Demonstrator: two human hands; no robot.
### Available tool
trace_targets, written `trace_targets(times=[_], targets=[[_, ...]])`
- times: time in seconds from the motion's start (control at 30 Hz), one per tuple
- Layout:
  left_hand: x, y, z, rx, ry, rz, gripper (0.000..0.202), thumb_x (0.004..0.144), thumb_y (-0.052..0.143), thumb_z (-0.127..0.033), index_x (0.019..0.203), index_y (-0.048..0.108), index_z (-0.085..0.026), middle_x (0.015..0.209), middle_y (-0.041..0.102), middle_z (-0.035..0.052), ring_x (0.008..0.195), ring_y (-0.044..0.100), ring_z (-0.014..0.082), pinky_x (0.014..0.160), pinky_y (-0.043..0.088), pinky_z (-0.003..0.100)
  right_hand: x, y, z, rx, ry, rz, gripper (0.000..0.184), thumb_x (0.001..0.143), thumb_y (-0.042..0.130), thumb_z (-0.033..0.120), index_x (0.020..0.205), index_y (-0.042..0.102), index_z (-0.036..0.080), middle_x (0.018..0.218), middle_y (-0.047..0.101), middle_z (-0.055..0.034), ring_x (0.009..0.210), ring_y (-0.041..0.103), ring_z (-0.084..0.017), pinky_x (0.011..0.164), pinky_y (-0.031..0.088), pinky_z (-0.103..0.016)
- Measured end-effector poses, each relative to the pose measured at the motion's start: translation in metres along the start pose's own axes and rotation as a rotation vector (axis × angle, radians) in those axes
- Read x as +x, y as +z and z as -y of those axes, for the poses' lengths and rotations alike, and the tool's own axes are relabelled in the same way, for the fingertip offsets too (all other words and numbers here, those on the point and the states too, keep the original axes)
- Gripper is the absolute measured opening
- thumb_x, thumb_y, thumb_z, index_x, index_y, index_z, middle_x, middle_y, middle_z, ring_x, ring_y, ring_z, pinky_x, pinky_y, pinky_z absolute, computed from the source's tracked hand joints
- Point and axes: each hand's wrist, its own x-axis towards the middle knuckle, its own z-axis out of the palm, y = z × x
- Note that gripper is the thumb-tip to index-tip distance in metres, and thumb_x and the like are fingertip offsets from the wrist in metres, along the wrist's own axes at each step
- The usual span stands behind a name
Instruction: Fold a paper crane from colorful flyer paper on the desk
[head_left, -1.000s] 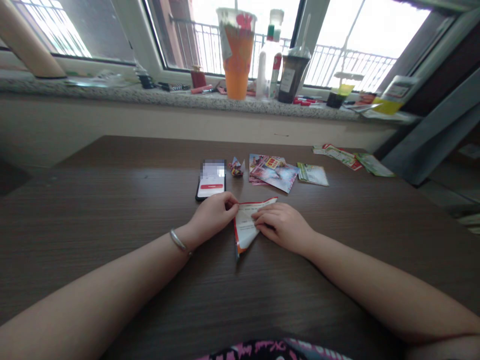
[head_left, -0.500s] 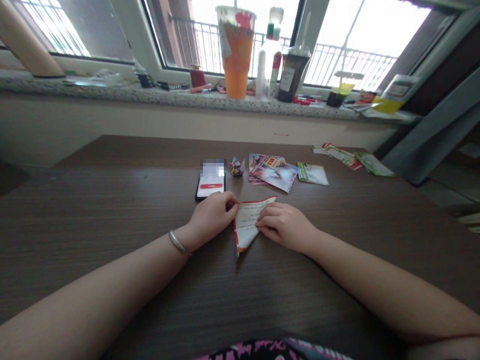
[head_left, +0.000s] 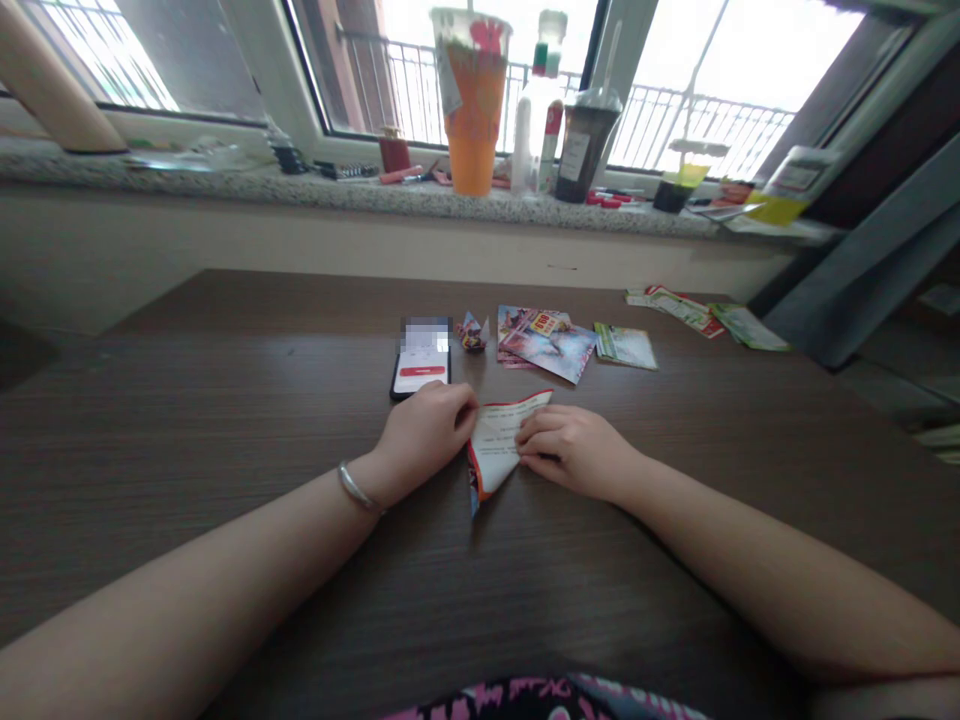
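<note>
One folded paper sheet point(head_left: 498, 440), printed, red-edged and pointed at six o'clock, on the bench point(head_left: 225, 420); left hand point(head_left: 431, 425) at its nine o'clock, fingers pinched on the edge, right hand point(head_left: 574, 450) at three o'clock, fingertips touching the opposite edge, grip uncertain. Beyond the sheet: one lit smartphone point(head_left: 422, 368) between ten and eleven o'clock, one small folded-paper figure point(head_left: 472, 335) just before twelve, overlapping colour leaflets point(head_left: 555, 350) at one.

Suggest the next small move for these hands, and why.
Perhaps even up the folded paper at its lower tip with the right hand, the left hand pinning its upper left: a patterned layer juts past the white face at that tip, so the edges look uneven.
</note>
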Motion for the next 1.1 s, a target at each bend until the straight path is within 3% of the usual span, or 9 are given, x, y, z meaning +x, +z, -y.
trace_targets(times=[0.27, 0.47, 0.6, 0.7, 0.9, 1.1], targets=[[0.002, 0.004, 0.003, 0.066, 0.094, 0.015, 0.015, 0.089, 0.048, -0.022, 0.081, 0.060, -0.018, 0.086, 0.062, 0.0063, 0.085, 0.057, 0.0213, 0.074, 0.046, 0.032, -0.001, -0.001, -0.004, 0.011, -0.015, 0.040, 0.015, 0.088, 0.059, 0.025, 0.090, 0.074, 0.021, 0.101, 0.073, -0.0044, 0.098, 0.065, -0.019, 0.088, 0.052, -0.033], [0.004, 0.013, 0.008, -0.065, 0.226, -0.076, 0.016, 0.084, 0.051, -0.013, 0.095, 0.063, -0.017, 0.097, 0.059, 0.0077, 0.093, 0.054, 0.0217, 0.085, 0.047, 0.036, -0.001, -0.002, -0.004, 0.018, -0.014, 0.053, 0.014, 0.088, 0.060, 0.025, 0.090, 0.074, 0.022, 0.102, 0.072, -0.0045, 0.099, 0.065, -0.019, 0.089, 0.051, -0.034], [0.003, 0.014, 0.006, -0.183, 0.420, 0.016, 0.019, 0.088, 0.048, -0.012, 0.086, 0.066, -0.018, 0.091, 0.061, 0.0065, 0.089, 0.054, 0.0189, 0.082, 0.046, 0.032, -0.002, -0.001, -0.005, 0.012, -0.013, 0.066, 0.014, 0.088, 0.060, 0.024, 0.092, 0.073, 0.022, 0.104, 0.072, -0.0044, 0.098, 0.065, -0.019, 0.089, 0.051, -0.034], [0.000, 0.011, 0.003, -0.292, 0.495, 0.099, 0.022, 0.086, 0.048, -0.008, 0.091, 0.067, -0.017, 0.097, 0.063, 0.0070, 0.095, 0.055, 0.0184, 0.087, 0.045, 0.031, -0.002, 0.000, -0.006, 0.015, -0.012, 0.073, 0.015, 0.087, 0.060, 0.024, 0.093, 0.074, 0.022, 0.104, 0.072, -0.0036, 0.097, 0.065, -0.019, 0.089, 0.051, -0.034], [-0.004, 0.004, -0.001, -0.303, 0.565, 0.146, 0.019, 0.092, 0.051, -0.023, 0.102, 0.068, -0.021, 0.104, 0.064, 0.0066, 0.100, 0.054, 0.0200, 0.091, 0.043, 0.034, -0.003, -0.001, -0.007, 0.035, -0.018, 0.068, 0.015, 0.088, 0.059, 0.022, 0.094, 0.073, 0.023, 0.106, 0.071, -0.0031, 0.099, 0.065, -0.018, 0.090, 0.051, -0.033], [-0.006, -0.002, -0.009, -0.226, 0.537, 0.156, 0.017, 0.089, 0.058, -0.027, 0.102, 0.066, -0.019, 0.108, 0.062, 0.0083, 0.101, 0.055, 0.0216, 0.092, 0.044, 0.036, -0.003, -0.005, -0.011, 0.112, -0.005, 0.086, 0.018, 0.086, 0.060, 0.018, 0.097, 0.073, 0.023, 0.106, 0.072, -0.0019, 0.099, 0.066, -0.016, 0.092, 0.051, -0.031]])
